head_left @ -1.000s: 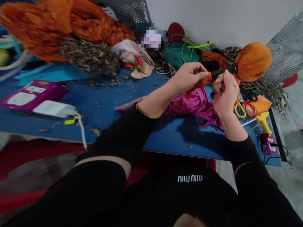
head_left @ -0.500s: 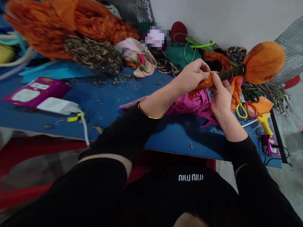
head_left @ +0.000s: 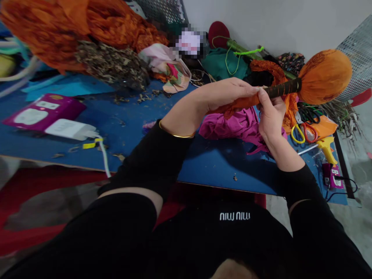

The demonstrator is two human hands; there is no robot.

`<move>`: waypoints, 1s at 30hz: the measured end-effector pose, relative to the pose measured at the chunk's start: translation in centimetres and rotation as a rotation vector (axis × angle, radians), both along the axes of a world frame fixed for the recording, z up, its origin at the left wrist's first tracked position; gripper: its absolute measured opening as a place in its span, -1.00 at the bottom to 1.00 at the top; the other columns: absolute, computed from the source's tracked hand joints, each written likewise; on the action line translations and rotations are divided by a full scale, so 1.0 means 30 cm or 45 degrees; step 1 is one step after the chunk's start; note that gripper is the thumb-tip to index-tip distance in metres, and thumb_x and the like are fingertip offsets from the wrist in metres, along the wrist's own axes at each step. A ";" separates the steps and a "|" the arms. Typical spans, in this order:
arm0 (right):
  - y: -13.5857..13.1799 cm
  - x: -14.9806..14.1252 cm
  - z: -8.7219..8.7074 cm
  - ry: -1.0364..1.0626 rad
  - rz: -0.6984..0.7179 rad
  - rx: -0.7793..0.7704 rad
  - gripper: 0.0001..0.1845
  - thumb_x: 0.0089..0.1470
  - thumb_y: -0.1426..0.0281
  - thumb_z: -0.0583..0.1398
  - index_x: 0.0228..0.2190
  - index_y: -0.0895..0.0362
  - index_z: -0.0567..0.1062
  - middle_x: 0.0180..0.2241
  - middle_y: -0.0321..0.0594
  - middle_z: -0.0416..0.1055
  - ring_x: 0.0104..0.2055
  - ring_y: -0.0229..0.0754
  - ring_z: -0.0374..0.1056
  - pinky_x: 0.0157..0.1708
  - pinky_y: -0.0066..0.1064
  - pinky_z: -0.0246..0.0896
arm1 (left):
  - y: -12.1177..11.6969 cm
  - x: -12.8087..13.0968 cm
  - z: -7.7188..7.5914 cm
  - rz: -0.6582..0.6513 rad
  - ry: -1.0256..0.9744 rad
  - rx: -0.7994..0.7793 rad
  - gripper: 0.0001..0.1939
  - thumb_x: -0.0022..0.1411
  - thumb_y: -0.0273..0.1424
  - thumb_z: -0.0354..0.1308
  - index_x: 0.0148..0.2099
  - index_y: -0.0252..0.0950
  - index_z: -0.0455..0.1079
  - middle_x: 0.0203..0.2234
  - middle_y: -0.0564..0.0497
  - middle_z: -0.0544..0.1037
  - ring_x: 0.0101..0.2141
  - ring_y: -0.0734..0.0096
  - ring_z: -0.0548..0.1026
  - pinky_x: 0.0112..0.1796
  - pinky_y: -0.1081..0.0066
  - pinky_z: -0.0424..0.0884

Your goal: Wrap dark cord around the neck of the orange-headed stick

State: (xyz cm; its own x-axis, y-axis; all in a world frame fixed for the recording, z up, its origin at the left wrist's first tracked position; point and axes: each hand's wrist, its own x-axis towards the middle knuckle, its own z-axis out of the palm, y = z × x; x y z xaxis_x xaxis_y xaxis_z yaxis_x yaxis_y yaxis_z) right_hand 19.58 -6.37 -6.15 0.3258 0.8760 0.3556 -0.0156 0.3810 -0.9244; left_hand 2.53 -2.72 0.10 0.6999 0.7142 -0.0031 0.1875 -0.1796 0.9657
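An orange cloth bundle (head_left: 325,76), rounded like a bulb, extends to the right from a dark wrapped stem (head_left: 283,89) with thin orange lines across it. My right hand (head_left: 271,112) is closed around the stem's near end, thumb on top. Against that end, my left hand (head_left: 232,93) presses with its thumb and fingers together over a loose orange cloth (head_left: 232,107), which hangs below the palm. My two thumbs meet at the join. Under both hands lies a crumpled magenta cloth (head_left: 232,128) on the blue table (head_left: 215,170).
Scissors with yellow and red handles (head_left: 303,133) and a yellow glue gun (head_left: 328,149) lie right. A purple power strip (head_left: 43,112) with a white plug (head_left: 69,130) sits left. Dried plant matter (head_left: 113,66) and a heap of orange cloth (head_left: 116,27) crowd the back.
My left hand's bent fingers have straightened and flattened over the orange cloth, and its wrist has shifted left and down. My right hand keeps its grip on the stem.
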 end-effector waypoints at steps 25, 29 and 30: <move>-0.020 -0.013 0.030 0.015 0.038 0.006 -0.46 0.17 -0.17 0.37 -0.19 0.05 0.59 -0.30 -0.25 0.50 -0.16 -0.15 0.57 0.01 -0.21 0.61 | 0.003 -0.026 0.007 -0.055 -0.006 0.110 -0.73 0.42 -0.23 0.30 0.10 -0.17 0.53 -0.47 0.11 0.45 -0.54 0.52 0.34 -0.49 0.46 0.26; 0.001 0.008 0.021 -0.085 -0.018 -0.019 -0.51 0.33 -0.13 0.26 -0.19 0.05 0.56 -0.24 -0.19 0.52 -0.05 -0.08 0.59 0.00 -0.17 0.64 | 0.022 -0.037 -0.005 -0.077 0.019 0.335 -0.29 0.37 -0.34 0.26 0.53 -0.04 0.36 -0.15 -0.02 0.71 -0.18 0.26 0.67 -0.11 0.33 0.59; 0.006 0.014 0.018 -0.102 -0.015 -0.026 -0.51 0.36 -0.13 0.22 -0.19 0.05 0.56 -0.24 -0.20 0.51 -0.06 -0.09 0.59 0.00 -0.17 0.64 | 0.022 -0.035 -0.004 -0.071 0.024 0.410 -0.27 0.37 -0.35 0.24 0.55 -0.03 0.33 -0.02 -0.05 0.73 -0.02 0.21 0.68 0.03 0.29 0.60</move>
State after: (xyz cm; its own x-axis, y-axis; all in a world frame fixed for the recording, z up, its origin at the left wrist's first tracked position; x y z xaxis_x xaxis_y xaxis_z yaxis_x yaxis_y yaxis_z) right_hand 19.99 -6.18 -5.60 0.3074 0.8797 0.3627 0.0630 0.3615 -0.9302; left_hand 1.48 -2.05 -0.01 0.7397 0.6414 0.2035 0.1862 -0.4857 0.8541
